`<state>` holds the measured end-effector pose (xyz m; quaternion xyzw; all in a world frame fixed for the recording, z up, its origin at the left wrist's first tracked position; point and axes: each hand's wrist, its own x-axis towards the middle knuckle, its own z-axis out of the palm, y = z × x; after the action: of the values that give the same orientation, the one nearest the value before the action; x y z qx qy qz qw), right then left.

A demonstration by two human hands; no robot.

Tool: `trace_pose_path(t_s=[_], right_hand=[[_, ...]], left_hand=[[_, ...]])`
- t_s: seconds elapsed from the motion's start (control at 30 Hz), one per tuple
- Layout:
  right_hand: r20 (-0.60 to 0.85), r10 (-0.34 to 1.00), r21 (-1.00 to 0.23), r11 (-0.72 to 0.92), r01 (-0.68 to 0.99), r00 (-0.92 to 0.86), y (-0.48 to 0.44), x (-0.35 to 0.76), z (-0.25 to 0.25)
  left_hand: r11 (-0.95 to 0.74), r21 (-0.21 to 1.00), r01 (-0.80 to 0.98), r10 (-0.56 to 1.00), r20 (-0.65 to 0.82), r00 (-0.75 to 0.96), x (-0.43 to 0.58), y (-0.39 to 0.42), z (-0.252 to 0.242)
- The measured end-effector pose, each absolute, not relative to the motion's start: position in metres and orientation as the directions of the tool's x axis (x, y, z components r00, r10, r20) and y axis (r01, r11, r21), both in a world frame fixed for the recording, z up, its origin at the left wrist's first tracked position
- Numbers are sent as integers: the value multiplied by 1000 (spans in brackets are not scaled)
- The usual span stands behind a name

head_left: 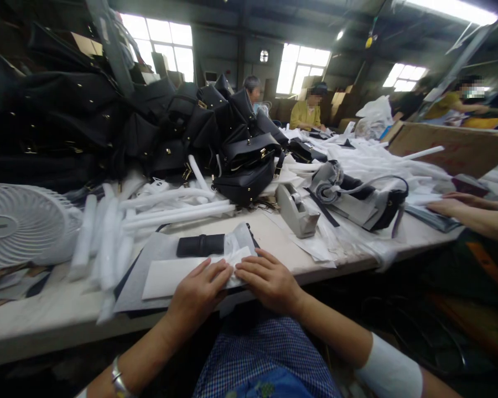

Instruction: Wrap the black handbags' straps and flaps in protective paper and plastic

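My left hand (201, 284) lies with fingers stretched out over a white sheet of paper (161, 280) near the table's front edge. Close beside it, my right hand (271, 279) rests its extended fingers on crumpled white tissue paper (231, 257). Both thumbs are mostly hidden. Just beyond my fingertips is a small black strap-like piece (200, 245), partly wrapped by the tissue. Under all this spreads a grey sheet (135, 284) with dark edges.
A white fan (22, 226) and white foam tubes (110, 243) stand to the left. Black handbags (249, 171) are heaped behind. Right of centre are a tape dispenser (296, 213) and a partly wrapped bag (382, 204). A co-worker's hands (448, 204) work at the right; other people sit farther back.
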<state>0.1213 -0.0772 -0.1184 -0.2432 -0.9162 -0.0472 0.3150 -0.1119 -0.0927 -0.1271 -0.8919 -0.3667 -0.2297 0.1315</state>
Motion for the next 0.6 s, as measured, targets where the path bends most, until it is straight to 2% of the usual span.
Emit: trace_pose_path(t_s=[0.1,0.2,0.4,0.47,0.53,0.6], right_hand=[[663,361,-17,883,469,-656,-72,115,-131],[651,388,-62,884,464,-652,-68,111,-130],[428,528,-438,831,343,-733,-49,117,-74],[422,574,-400,812,425,-702,-22,106,-58],[412,599,-226,797,560,-687,15,83,-53],[391,582,-140,804,579,-713,56,52,-58]], left_hand=[[-692,-90,717,577,529,623,-110,-93,-129],[-678,-99,728,560,571,600,-109,-93,-132],[-642,-90,761,561,622,546,-110,-90,-139],[-646,-76,760,579,599,553,-113,-87,-144],[-658,-64,750,585,583,564,-116,-84,-150],[-690,-69,720,558,582,591,-119,-81,-156]])
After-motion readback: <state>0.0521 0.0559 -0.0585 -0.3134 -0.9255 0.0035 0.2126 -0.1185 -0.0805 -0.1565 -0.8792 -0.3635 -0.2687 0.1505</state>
